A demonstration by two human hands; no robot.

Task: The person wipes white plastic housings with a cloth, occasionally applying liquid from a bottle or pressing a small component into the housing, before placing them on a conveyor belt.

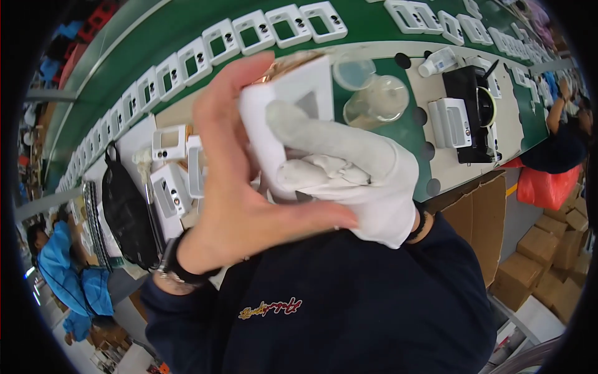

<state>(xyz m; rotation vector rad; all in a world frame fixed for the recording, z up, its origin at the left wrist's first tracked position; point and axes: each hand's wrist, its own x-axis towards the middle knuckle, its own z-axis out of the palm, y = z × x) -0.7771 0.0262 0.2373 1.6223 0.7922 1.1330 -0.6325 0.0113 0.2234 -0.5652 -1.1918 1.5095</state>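
Observation:
Close in front of me is a white plastic housing [258, 118] with a grey patch on its face and a copper-coloured far edge. My bare left hand [227, 215] is wrapped round its left side, thumb stretched across below. My right hand [374, 162], in a white glove, grips it from the right. One gloved digit lies along the face, and the other fingers are curled up. Crumpled white material shows among those fingers; whether it is loose glove or a cloth I cannot tell. The housing's underside is hidden.
White housings [252, 31] line the green conveyor belt [149, 47] beyond. Clear bottles [377, 100] and a black holder [464, 112] with a tape roll stand at right. More housings [169, 187] and a black bag [128, 209] lie left. Cardboard boxes [523, 265] fill the lower right; co-workers sit both sides.

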